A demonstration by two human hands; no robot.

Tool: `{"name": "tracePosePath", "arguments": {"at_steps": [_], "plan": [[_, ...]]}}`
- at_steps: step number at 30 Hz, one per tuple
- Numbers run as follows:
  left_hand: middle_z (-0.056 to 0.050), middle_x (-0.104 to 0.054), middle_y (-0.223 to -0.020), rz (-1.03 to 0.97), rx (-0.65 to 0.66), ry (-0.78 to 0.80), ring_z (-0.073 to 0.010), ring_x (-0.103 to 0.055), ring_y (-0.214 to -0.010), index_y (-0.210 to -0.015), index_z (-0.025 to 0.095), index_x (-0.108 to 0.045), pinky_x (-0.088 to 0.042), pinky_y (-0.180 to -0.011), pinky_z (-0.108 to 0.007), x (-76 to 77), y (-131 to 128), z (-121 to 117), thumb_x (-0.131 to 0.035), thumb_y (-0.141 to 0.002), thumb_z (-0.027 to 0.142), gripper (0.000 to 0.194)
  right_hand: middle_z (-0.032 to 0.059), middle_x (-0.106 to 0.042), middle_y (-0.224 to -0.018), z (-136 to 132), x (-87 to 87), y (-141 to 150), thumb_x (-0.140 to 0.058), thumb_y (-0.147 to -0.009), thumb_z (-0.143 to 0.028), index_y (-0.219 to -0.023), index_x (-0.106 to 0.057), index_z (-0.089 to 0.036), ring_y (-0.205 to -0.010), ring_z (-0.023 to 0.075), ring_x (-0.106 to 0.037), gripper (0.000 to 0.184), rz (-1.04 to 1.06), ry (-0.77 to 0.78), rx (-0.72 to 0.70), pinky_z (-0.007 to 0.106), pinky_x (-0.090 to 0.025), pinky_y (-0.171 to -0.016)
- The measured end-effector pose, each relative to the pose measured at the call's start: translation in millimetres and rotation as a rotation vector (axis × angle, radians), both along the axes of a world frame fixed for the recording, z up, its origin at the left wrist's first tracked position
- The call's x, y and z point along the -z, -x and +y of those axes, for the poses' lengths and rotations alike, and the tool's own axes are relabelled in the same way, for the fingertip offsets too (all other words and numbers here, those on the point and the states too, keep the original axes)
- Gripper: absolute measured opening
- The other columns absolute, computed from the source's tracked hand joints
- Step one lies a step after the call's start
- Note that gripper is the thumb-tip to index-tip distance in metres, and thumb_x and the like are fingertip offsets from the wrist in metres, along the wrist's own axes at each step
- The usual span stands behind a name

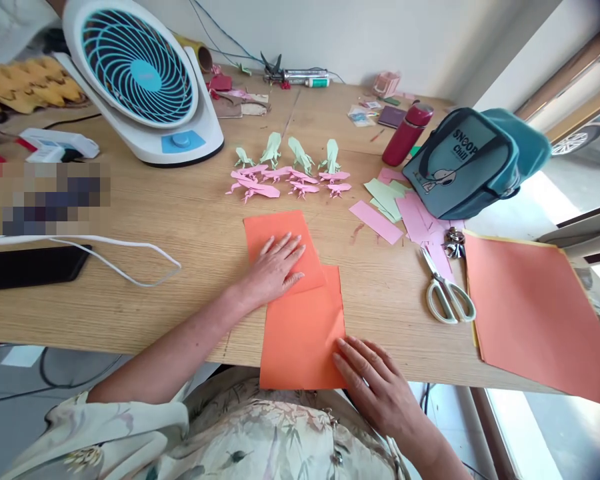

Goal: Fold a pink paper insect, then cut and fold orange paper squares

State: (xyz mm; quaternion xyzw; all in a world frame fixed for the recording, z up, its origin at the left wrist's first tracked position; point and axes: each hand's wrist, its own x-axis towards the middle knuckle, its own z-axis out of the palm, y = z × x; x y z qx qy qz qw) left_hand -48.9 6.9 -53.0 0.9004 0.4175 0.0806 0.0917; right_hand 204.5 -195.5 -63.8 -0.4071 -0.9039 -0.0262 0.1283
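Observation:
Two orange paper sheets lie overlapping on the table in front of me. My left hand rests flat on the upper orange sheet, fingers stretched out. Partly beneath it, the lower orange sheet reaches past the table's front edge toward my lap. At its right edge, the fingertips of my right hand touch the paper, fingers extended and the hand open. Beyond the sheets stand folded green paper figures, with folded pink paper figures just in front of them.
Scissors lie at the right beside a stack of large orange paper. Pink and green paper strips spread near a teal bag and a red bottle. A fan and a black phone with a white cable are at left.

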Motion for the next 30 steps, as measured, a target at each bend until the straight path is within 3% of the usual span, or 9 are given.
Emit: {"name": "tracePosePath", "arguments": {"at_steps": [2,4,6,8,13,18,23,30], "plan": [[-0.010,-0.031,-0.160,-0.014,0.077,0.003,-0.0281,-0.019,-0.151,-0.148,0.018,-0.041,-0.012,-0.121,-0.052,-8.5,-5.9,-12.6,-0.036,-0.102,0.035,0.049,0.0143,-0.055,-0.144,1.9,3.2,1.2,-0.043,-0.095,-0.006,-0.137,-0.053,-0.011,-0.140,0.0291,-0.041,0.044,0.072,-0.019,-0.009,0.048,-0.048,-0.106],[-0.008,-0.034,-0.158,-0.028,0.285,0.064,-0.0244,-0.021,-0.150,-0.149,0.020,-0.039,-0.014,-0.122,-0.046,-13.1,-14.2,-30.6,-0.035,-0.102,0.039,0.051,0.0143,-0.056,-0.142,2.1,4.2,2.2,-0.041,-0.096,-0.007,-0.135,-0.056,-0.011,-0.140,0.0291,-0.042,0.041,0.119,-0.024,-0.009,0.048,-0.049,-0.106],[-0.007,-0.032,-0.159,-0.032,0.487,0.131,-0.0218,-0.019,-0.151,-0.152,0.023,-0.032,-0.014,-0.122,-0.044,-11.5,-22.1,-48.8,-0.033,-0.102,0.048,0.057,0.0134,-0.055,-0.143,1.1,3.9,1.8,-0.038,-0.098,-0.008,-0.134,-0.056,-0.011,-0.140,0.0291,-0.042,0.041,0.136,-0.023,-0.009,0.048,-0.048,-0.107],[-0.006,-0.029,-0.161,-0.039,0.548,0.165,-0.0208,-0.017,-0.151,-0.155,0.022,-0.025,-0.012,-0.123,-0.044,-5.1,-27.6,-61.7,-0.029,-0.101,0.053,0.062,0.0136,-0.055,-0.144,0.2,3.3,-1.4,-0.037,-0.098,-0.007,-0.135,-0.055,-0.010,-0.140,0.0288,-0.042,0.041,0.137,-0.015,-0.013,0.048,-0.047,-0.108],[-0.009,-0.020,-0.163,-0.026,0.472,0.107,-0.0264,-0.016,-0.152,-0.155,0.021,-0.026,-0.013,-0.121,-0.048,6.9,-35.5,-63.1,-0.032,-0.098,0.060,0.069,0.0173,-0.057,-0.140,3.6,2.1,-19.1,-0.041,-0.097,-0.005,-0.138,-0.052,-0.007,-0.136,0.0270,-0.047,0.043,0.146,0.016,-0.015,0.044,-0.050,-0.102],[-0.015,-0.020,-0.162,0.043,0.391,0.067,-0.0312,-0.017,-0.151,-0.153,0.017,-0.031,-0.014,-0.119,-0.055,3.7,-50.1,-50.4,-0.031,-0.097,0.061,0.071,0.0183,-0.065,-0.129,14.6,0.0,-37.3,-0.043,-0.097,-0.006,-0.129,-0.059,-0.007,-0.121,0.0255,-0.059,0.036,0.182,-0.024,0.018,0.041,-0.051,-0.093],[-0.020,-0.021,-0.161,0.066,0.298,0.046,-0.0332,-0.021,-0.149,-0.152,0.021,-0.033,-0.023,-0.115,-0.057,2.9,-64.1,-40.4,-0.038,-0.095,0.062,0.070,0.0157,-0.066,-0.128,29.3,-1.8,-51.5,-0.042,-0.098,-0.007,-0.125,-0.061,-0.009,-0.116,0.0259,-0.060,0.034,0.146,-0.037,0.082,0.043,-0.047,-0.091],[-0.016,-0.023,-0.161,0.084,0.248,0.015,-0.0275,-0.020,-0.150,-0.153,0.013,-0.027,-0.012,-0.119,-0.056,7.9,-72.3,-16.4,-0.040,-0.096,0.061,0.076,0.0152,-0.067,-0.123,42.5,-3.0,-52.6,-0.046,-0.097,-0.007,-0.125,-0.061,-0.009,-0.104,0.0247,-0.061,0.032,0.156,-0.037,0.114,0.041,-0.046,-0.089]]}}
